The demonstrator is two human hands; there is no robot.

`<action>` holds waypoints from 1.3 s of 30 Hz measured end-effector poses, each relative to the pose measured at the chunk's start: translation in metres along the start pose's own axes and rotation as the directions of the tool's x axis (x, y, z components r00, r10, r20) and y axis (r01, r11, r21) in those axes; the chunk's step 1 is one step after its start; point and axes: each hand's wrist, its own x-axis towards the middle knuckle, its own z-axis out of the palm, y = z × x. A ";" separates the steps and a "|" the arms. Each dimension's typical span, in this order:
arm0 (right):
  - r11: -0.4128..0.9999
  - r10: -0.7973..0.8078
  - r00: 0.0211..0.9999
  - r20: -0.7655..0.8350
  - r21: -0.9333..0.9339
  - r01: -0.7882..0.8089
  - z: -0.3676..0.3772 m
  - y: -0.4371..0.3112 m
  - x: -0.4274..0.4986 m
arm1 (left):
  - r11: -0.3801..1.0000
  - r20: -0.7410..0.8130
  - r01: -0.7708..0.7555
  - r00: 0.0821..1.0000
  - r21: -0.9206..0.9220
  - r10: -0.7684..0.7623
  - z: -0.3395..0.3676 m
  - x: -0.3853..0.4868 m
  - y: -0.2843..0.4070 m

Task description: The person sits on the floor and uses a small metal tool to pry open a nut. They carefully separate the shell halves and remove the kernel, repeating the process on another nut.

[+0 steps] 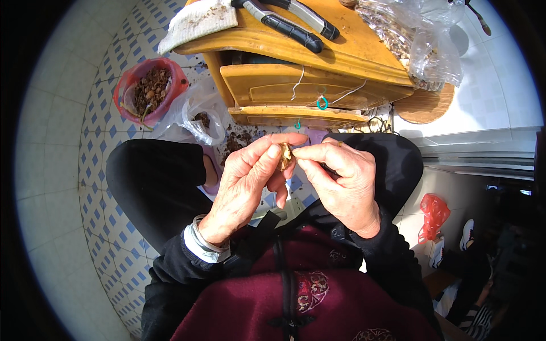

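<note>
A piece of walnut (284,157), pale kernel and brown shell showing, sits between the thumb and fingers of my left hand (251,170). Against its right edge are the thumb and forefinger tips of my right hand (341,170). Whether those tips pinch a small bit of it is too fine to tell. Both hands are above my lap, in front of a yellow wooden cabinet (273,76). On the cabinet's top lie pliers (290,32) with black and grey handles, jaws cut off by the frame. A clear plastic bag (401,38) of light-coloured pieces, perhaps walnut kernels, rests at the top's right.
A pink-red bucket (181,81) holds brown shells. Beside it lies an open clear bag (187,115) with brown debris. Shell crumbs (239,140) litter the tiled floor. A soiled white cloth (202,19) drapes the cabinet's corner. A red bag (434,213) and another person's shoes (468,234) are right.
</note>
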 end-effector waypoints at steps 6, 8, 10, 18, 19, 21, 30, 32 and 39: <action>0.997 0.077 0.997 0.009 0.010 -0.077 0.002 -0.003 -0.002 | 1.000 -0.060 -0.027 0.998 -0.014 0.026 0.005 0.001 -0.006; 0.992 0.106 0.994 0.027 0.063 -0.108 0.003 -0.002 -0.003 | 1.000 -0.091 -0.025 0.996 0.001 0.025 0.006 0.003 -0.007; 0.979 0.138 0.989 0.044 0.148 -0.143 0.007 -0.001 -0.004 | 0.999 -0.079 -0.032 0.996 0.009 0.032 0.007 0.003 -0.006; 0.983 0.146 0.989 0.037 0.108 -0.150 0.012 0.003 -0.005 | 0.967 -0.047 0.112 0.991 -0.230 -0.126 0.002 0.004 -0.003; 0.978 0.182 0.982 0.059 0.091 -0.187 0.011 0.003 -0.005 | 0.962 -0.032 0.124 0.990 -0.242 -0.136 0.001 0.004 -0.003; 0.987 0.138 0.989 0.049 0.078 -0.141 0.008 0.002 -0.005 | 0.942 0.006 0.156 0.987 -0.297 -0.161 0.000 0.004 -0.002; 0.996 0.032 0.999 0.003 -0.078 -0.032 -0.001 -0.007 -0.002 | 0.892 0.083 0.172 0.985 -0.418 -0.151 -0.003 0.004 -0.002; 0.996 0.057 0.998 0.002 -0.076 -0.056 -0.003 -0.010 -0.003 | 0.892 0.101 0.175 0.984 -0.418 -0.146 -0.006 0.005 0.000; 0.979 -0.018 1.000 0.025 -0.205 0.022 -0.001 -0.017 -0.005 | 0.816 0.093 0.178 0.984 -0.550 -0.152 -0.009 0.003 -0.003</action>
